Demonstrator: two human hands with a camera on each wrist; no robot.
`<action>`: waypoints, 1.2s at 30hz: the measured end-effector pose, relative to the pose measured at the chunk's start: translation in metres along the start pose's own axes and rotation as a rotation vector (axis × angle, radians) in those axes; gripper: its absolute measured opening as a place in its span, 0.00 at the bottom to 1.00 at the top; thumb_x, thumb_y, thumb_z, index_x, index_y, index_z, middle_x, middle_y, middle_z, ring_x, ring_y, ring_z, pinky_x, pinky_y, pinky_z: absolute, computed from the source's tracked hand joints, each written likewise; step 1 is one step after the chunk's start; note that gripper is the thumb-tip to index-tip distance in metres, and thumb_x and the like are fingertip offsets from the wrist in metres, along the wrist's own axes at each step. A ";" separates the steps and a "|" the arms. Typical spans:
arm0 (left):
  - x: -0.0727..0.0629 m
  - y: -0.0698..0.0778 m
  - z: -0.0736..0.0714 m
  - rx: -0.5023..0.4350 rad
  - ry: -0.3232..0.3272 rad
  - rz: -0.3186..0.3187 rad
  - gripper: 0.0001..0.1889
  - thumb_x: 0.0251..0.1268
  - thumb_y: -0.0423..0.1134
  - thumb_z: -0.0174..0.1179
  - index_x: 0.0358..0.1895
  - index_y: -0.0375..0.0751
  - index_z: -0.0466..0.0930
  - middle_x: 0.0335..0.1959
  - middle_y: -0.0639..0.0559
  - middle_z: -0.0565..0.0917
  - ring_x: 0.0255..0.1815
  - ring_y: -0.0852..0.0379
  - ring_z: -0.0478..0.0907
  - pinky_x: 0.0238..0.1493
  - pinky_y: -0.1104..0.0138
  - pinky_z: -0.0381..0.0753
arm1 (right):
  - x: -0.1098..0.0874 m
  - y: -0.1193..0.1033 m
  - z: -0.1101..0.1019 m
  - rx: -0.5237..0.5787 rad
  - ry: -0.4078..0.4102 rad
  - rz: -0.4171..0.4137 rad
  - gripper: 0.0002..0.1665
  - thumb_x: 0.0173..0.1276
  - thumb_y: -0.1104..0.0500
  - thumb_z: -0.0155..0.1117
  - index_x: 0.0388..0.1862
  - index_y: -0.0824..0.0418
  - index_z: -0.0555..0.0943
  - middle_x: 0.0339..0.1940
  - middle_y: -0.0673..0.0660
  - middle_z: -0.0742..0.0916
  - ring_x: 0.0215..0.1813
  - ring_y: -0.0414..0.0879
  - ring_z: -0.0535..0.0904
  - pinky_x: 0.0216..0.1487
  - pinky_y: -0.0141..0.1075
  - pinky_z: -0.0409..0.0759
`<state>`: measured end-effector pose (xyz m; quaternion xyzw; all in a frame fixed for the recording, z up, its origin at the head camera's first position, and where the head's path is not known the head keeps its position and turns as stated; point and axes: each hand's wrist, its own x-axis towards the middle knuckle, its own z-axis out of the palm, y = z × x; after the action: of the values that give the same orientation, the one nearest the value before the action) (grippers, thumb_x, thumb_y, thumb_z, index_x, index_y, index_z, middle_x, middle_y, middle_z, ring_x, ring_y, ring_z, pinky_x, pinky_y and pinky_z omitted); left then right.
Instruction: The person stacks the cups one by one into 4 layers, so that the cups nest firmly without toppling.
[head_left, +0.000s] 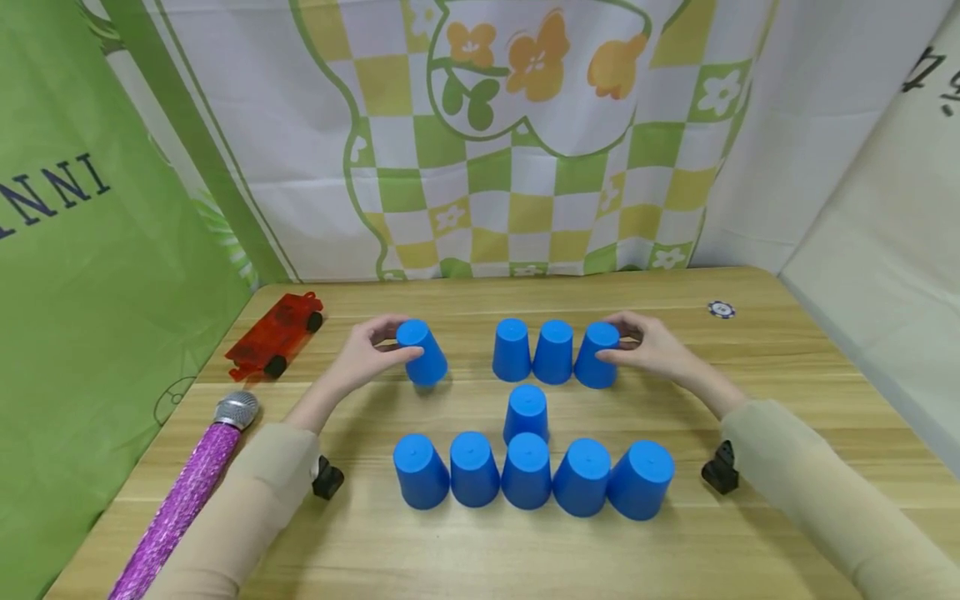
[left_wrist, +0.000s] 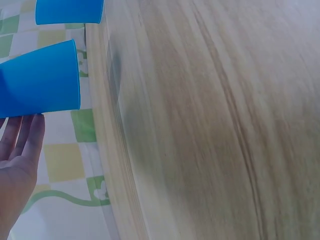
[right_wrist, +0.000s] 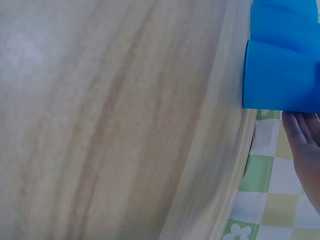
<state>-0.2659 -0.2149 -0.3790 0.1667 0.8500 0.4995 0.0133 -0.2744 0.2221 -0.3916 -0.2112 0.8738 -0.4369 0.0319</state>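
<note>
While left hand [head_left: 365,352] grips tilted cup [head_left: 426,357], only head view shows microphone [head_left: 183,492].

The cups [head_left: 555,354] are all of blue colour. The table [head_left: 480,558] has brown wood grain, the car [head_left: 272,333] is red, and the curtain [head_left: 489,177] has green, yellow and white checks.

a red toy car [head_left: 272,337] lies near a purple-handled microphone [head_left: 187,493]; back right, perhaps a poker chip [head_left: 722,310].
</note>
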 end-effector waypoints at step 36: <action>0.030 0.009 0.023 -0.028 0.017 0.028 0.26 0.57 0.45 0.67 0.58 0.43 0.74 0.53 0.43 0.80 0.55 0.47 0.78 0.54 0.56 0.80 | -0.051 -0.015 -0.032 0.011 0.045 -0.037 0.35 0.64 0.59 0.65 0.67 0.66 0.63 0.63 0.67 0.73 0.60 0.32 0.71 0.56 0.13 0.67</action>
<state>-0.2875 -0.1824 -0.3785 0.1740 0.8407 0.5128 0.0012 -0.2303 0.2588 -0.3670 -0.2174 0.8678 -0.4468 0.0056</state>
